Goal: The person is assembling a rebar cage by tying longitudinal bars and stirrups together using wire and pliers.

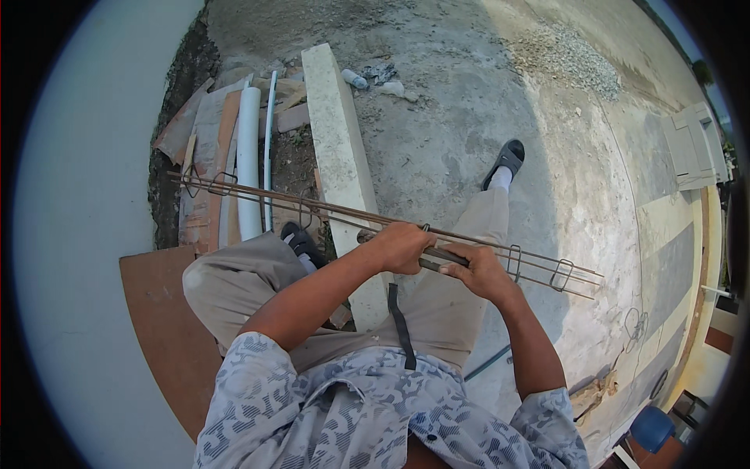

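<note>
A long, narrow rebar cage [344,209] of thin rusty rods with rectangular stirrups lies crosswise in front of me, slanting down to the right. Near its middle, both hands are closed around a dark metal tool [431,264] with bar-like handles; its exact kind is hidden by the fingers. My left hand [402,247] wraps its left part, knuckles up, close against the rods. On its right part is my right hand [478,271], thumb along the handle, just left of a stirrup [514,262].
A pale concrete beam [336,129] runs between my feet. Left of it lie white pipes [248,156] and boards [223,168] beside a wall [86,195]. A brown panel [168,313] leans nearby. Gravel [574,59], a plastic bottle [354,79] and a blue container [653,428] are farther off.
</note>
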Tool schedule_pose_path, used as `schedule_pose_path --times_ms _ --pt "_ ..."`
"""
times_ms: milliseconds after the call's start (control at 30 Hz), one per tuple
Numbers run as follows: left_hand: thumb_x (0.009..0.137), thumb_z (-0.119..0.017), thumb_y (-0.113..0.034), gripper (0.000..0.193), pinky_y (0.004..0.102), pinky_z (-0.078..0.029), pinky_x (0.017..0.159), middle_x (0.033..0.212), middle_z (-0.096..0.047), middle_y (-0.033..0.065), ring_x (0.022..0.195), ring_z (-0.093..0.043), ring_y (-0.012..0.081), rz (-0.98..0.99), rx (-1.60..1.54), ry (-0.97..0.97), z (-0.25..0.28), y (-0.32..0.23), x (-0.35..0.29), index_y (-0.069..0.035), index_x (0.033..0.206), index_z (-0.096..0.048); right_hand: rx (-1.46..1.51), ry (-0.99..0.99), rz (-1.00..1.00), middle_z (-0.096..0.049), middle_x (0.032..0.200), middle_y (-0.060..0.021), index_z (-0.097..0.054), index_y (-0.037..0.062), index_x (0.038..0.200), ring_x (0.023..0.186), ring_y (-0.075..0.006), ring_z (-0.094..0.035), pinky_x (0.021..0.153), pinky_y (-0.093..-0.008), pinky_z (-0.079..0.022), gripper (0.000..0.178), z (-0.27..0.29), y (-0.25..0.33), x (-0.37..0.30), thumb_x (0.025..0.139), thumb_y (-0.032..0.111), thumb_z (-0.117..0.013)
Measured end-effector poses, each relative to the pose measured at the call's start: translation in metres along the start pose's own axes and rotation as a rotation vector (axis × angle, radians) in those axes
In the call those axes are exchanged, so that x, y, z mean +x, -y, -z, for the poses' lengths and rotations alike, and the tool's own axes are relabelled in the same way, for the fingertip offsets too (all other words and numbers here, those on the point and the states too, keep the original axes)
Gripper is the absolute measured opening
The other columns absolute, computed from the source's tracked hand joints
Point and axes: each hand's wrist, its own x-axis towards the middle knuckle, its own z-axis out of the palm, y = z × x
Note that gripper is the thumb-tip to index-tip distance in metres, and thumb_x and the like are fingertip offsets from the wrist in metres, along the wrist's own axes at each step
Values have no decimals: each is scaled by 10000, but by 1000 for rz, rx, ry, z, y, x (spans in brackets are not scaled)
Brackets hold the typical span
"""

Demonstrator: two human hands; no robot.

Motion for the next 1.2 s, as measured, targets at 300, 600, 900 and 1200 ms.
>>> schedule_pose_path --times_ms 300,600,900,1200 --pt "762 -661 -9 541 449 -496 932 1150 -595 148 1127 -614 338 -100 203 -108 -43 -7 -77 -38 1282 -512 147 -35 56 -724 843 -107 -715 1 1159 718 -170 -618 673 -335 -509 299 -49 -10 -15 917 175 -733" --pt "743 -473 122 674 365 -488 985 1280 -632 179 1204 -610 248 134 -678 -54 -21 -14 -93 -25 1399 -521 827 76 -139 -520 638 23 -763 21 1024 554 -58 -409 498 -253 -340 327 -38 -40 -21 1023 313 -616" --pt "768 -501 113 699 396 -469 957 1194 -590 199 1055 -585 343 125 -278 -784 -39 47 -104 -43 1448 -461 618 49 -194 -525 629 32 -719 -15 921 531 -48 -421 494 -235 -344 156 -31 -55 -80 950 127 -661" --pt "752 -638 85 600 446 -434 945 1070 -541 176 1044 -538 362 338 -17 -590 -96 42 -99 -102 1321 -613 821 -711 -223 -470 625 61 -639 -3 1010 516 -26 -363 468 -219 -293 135 -28 -76 -81 993 130 -626"
